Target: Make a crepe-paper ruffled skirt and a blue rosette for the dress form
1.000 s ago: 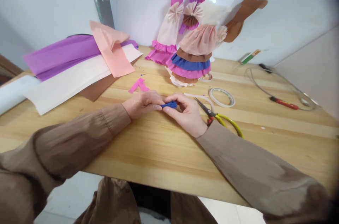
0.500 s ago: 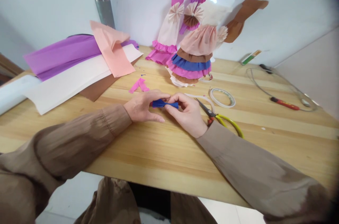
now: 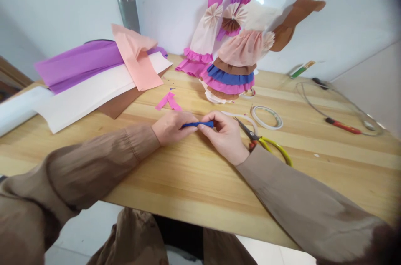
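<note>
A narrow folded strip of blue crepe paper is stretched between my two hands over the table's front half. My left hand pinches its left end, thumb along the lower side. On the other end, the thumb and fingers of my right hand are closed. The fingers hide parts of both ends. Scissors with yellow handles lie just right of my right hand, partly behind the wrist. Beyond my left hand are pink paper scraps.
Several paper-dressed forms, one with a tiered skirt, stand at the back. Purple, white and peach paper sheets lie at left beside a steel flask. A tape roll and a red-handled tool with a cable are at right.
My left thumb has closed onto the blue paper, which now looks narrower and edge-on instead of spread like a bow. The whole view has shifted slightly.
</note>
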A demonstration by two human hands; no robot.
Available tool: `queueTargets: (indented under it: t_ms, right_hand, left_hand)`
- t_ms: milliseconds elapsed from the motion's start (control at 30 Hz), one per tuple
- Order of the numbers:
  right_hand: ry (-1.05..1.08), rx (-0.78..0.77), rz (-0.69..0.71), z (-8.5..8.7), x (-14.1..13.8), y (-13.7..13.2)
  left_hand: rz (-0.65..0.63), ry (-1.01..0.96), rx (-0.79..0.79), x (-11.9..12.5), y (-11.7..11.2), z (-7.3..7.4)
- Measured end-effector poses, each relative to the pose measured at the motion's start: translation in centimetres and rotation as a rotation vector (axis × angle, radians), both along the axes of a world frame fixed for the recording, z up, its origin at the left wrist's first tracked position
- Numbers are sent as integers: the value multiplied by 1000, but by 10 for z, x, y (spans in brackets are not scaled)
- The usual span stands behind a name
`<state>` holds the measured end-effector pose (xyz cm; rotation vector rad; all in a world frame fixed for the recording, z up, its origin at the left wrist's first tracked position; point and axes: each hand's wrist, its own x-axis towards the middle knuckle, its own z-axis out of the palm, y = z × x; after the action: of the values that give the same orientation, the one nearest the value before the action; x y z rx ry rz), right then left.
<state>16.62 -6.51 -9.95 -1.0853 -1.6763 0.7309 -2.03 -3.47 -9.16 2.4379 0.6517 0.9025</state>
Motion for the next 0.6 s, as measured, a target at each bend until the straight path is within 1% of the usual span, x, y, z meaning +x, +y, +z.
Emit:
queueTargets:
  t_ms: [67,133,233,300,333,433,500,600]
  right_hand:
    - [-15,1,-11,0,0,0]
    - [-37,12,-12,1,0,0]
    - [-85,70,57,4,1,-1]
    - [-139,114,92,6,1,-2]
    - [-167,127,87,6,0,-2]
    - [-193,124,12,6,-1,-3]
    - [-165,99,-13,5,-1,-4]
    - [-119,58,3,4,-1,-4]
  left_hand:
    - [5,-4,65,1,0,-2]
    - [4,-11,73,1,0,-4]
    - [-20,-19,57,1,0,-5]
    - [-10,-6,52,1,-1,-4]
    - [3,7,51,0,-1,-3]
    - [14,23,37,0,-1,1]
    - [-11,19,8,-1,1,4]
    - [-86,28,-54,-3,5,6]
